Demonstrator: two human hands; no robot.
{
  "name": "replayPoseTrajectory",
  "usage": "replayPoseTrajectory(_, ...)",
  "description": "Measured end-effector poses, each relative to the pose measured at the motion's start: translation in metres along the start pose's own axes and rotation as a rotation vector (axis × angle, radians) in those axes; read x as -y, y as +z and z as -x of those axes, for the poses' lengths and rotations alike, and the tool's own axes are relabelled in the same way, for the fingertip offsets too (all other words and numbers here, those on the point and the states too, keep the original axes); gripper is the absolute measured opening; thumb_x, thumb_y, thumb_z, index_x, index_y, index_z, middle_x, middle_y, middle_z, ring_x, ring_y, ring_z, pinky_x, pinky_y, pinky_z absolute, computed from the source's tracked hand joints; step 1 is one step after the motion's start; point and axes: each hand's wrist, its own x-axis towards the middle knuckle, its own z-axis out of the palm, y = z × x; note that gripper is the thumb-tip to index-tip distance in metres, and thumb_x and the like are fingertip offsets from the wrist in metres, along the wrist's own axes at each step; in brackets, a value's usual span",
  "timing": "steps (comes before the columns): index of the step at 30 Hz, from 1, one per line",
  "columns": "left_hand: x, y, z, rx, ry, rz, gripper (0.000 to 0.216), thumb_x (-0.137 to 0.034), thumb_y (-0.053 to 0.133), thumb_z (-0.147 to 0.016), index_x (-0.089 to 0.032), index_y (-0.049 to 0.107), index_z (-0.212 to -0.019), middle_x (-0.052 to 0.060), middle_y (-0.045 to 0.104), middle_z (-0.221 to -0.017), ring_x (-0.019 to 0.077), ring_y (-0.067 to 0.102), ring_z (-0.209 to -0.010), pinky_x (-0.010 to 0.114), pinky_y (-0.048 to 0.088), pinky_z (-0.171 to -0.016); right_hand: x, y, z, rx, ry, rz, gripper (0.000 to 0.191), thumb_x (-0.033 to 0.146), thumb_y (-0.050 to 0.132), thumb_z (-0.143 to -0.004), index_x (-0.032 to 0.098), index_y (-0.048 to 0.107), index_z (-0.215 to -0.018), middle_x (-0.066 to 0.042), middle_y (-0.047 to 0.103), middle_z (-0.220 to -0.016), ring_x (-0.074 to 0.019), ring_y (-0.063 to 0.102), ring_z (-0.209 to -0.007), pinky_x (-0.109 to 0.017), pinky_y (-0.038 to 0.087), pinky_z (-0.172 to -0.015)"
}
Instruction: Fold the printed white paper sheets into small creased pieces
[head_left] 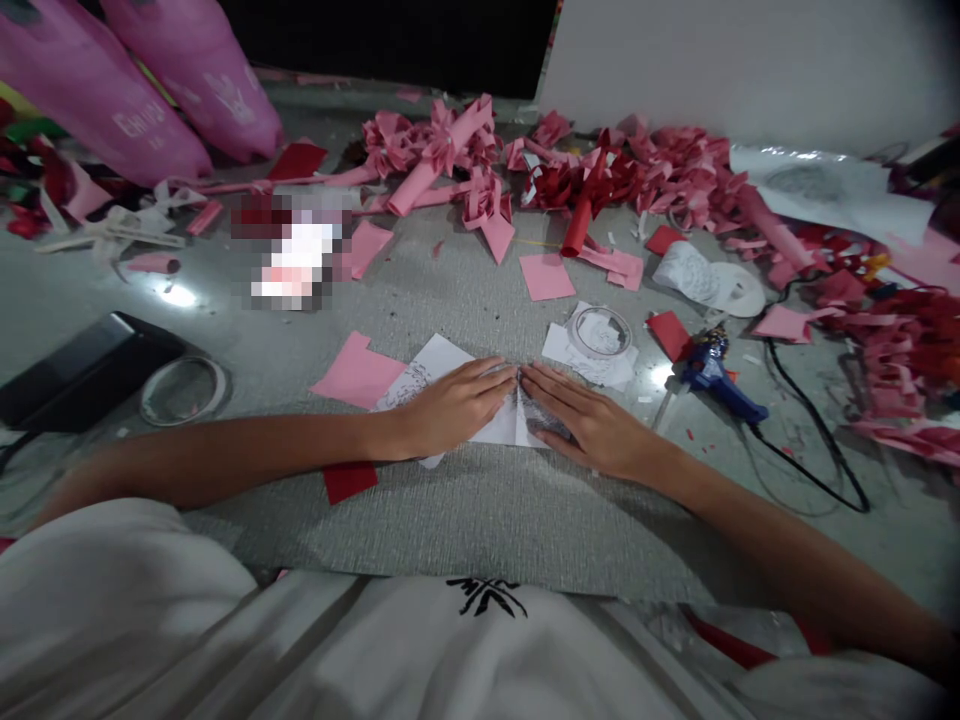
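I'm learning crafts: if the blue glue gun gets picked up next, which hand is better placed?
Probably the right hand. The blue glue gun lies on that side, while the left hand is farther off and would need to reach across. Both are on the white paper.

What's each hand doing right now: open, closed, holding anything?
Left hand: open, laid palm down on white paper, no grip visible.
Right hand: open, fingers extended, palm down on white paper, no grip visible.
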Motion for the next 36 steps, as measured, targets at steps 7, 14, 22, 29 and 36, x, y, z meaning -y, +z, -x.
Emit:
replayPoseTrajectory(7,-0.004,-0.003,-0.003,0.062,0.007,-0.085,0.039,-0.016,0.045,-0.109,-0.002,0.062,-0.141,0.017,0.065,-0.148,0.0269,0.060,-0.143,0.040,0.044,-0.127,0.007,0.007,0.002,-0.018,0.054,0.038,0.072,0.034,0.055,-0.108,0.010,0.027,-0.170,-0.020,0.035,-0.172,-0.0326,0.033,-0.161,-0.056,0.038,-0.130)
replayPoseTrajectory(14,-0.005,-0.006,-0.005,0.097,-0.044,-0.015,0.040,-0.013,0.045,-0.108,-0.001,0.056,-0.144,0.020,0.064,-0.148,0.0285,0.057,-0.145,0.041,0.045,-0.126,0.016,0.008,-0.001,-0.044,0.069,0.084,0.066,0.030,0.056,-0.107,0.004,0.036,-0.165,-0.024,0.042,-0.167,-0.0344,0.038,-0.158,-0.056,0.042,-0.128)
replayPoseTrajectory(22,-0.006,-0.008,-0.007,0.107,-0.083,0.056,0.039,-0.014,0.044,-0.109,-0.003,0.055,-0.144,0.019,0.065,-0.147,0.0285,0.055,-0.147,0.042,0.046,-0.126,0.021,0.008,-0.004,-0.058,0.088,0.108,0.063,0.030,0.056,-0.107,0.003,0.041,-0.162,-0.025,0.045,-0.165,-0.0342,0.042,-0.156,-0.055,0.043,-0.128)
replayPoseTrajectory(29,-0.004,-0.005,-0.005,0.071,-0.077,0.036,0.039,-0.018,0.043,-0.110,-0.004,0.055,-0.145,0.019,0.066,-0.146,0.0273,0.057,-0.145,0.042,0.049,-0.123,0.024,0.009,-0.005,-0.063,0.109,0.100,0.063,0.029,0.056,-0.107,0.004,0.041,-0.162,-0.025,0.045,-0.164,-0.0352,0.043,-0.155,-0.057,0.044,-0.126)
replayPoseTrajectory(36,0.000,-0.005,-0.002,0.018,-0.019,-0.011,0.040,-0.021,0.042,-0.112,-0.003,0.058,-0.144,0.018,0.066,-0.147,0.0268,0.059,-0.142,0.041,0.047,-0.122,0.013,0.010,0.000,-0.075,0.057,0.023,0.070,0.032,0.056,-0.107,0.009,0.031,-0.168,-0.022,0.040,-0.168,-0.0326,0.034,-0.160,-0.057,0.040,-0.128)
